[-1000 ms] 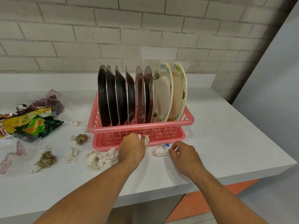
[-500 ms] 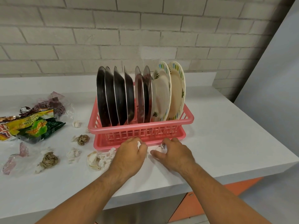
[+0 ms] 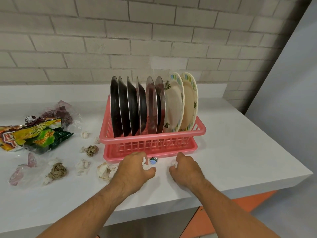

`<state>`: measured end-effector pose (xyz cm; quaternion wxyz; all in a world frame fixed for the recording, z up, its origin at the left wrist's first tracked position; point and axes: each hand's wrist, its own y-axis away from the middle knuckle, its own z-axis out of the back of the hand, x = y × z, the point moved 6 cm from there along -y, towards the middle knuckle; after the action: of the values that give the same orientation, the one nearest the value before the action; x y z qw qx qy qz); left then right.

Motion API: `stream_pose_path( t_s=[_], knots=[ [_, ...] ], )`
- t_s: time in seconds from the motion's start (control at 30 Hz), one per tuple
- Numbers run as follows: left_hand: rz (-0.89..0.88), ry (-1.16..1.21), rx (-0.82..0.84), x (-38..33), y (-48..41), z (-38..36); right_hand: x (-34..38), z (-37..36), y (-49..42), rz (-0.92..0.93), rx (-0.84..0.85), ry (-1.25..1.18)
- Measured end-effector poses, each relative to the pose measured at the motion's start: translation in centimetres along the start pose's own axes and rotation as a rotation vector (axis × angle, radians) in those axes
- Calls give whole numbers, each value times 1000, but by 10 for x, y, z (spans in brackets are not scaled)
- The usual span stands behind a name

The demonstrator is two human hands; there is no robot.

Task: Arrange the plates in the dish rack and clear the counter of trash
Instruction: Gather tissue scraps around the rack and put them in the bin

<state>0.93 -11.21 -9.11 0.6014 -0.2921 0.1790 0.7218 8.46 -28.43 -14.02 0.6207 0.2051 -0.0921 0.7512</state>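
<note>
Head view: both hands sit on the white counter (image 3: 240, 152) just in front of the pink dish rack (image 3: 152, 140). The left hand (image 3: 135, 169) is curled into a fist round a piece of white paper (image 3: 145, 164), as it was in the two earlier frames. The right hand (image 3: 185, 169) has changed. Half a second ago it lay flat over the scraps close to the left hand. Now it has drawn off to the right, and its fingers are curled round a small white wad (image 3: 174, 163).

A shiny blue foil scrap (image 3: 153, 160), which that hand covered before, now lies bare on the counter between the two hands, just beside the rack's tray.

The plates have not shifted. Six steel plates (image 3: 130, 107) and two patterned plates (image 3: 181, 103) stand upright on edge in the rack, with the patterned ones at the right end.

The trash to the left is unmoved:
- the snack wrappers (image 3: 39, 136)
- a clear plastic bag (image 3: 22, 172)
- two brown paper balls (image 3: 58, 170)
- a crumpled tissue (image 3: 106, 170) touching the left wrist
- smaller white wads (image 3: 83, 166) nearby
</note>
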Motion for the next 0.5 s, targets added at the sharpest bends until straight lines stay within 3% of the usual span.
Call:
stream_pose_path(
  t_s=[0.1,0.27,0.5],
  knots=[
    [-43,2,54,4,2,7,0,-1,2,-54,21,-50],
    [-121,36,134,16,6,21,10,-8,12,-75,45,83],
    [-186,132,145,32,15,39,24,-3,39,-41,37,-6]
  ],
)
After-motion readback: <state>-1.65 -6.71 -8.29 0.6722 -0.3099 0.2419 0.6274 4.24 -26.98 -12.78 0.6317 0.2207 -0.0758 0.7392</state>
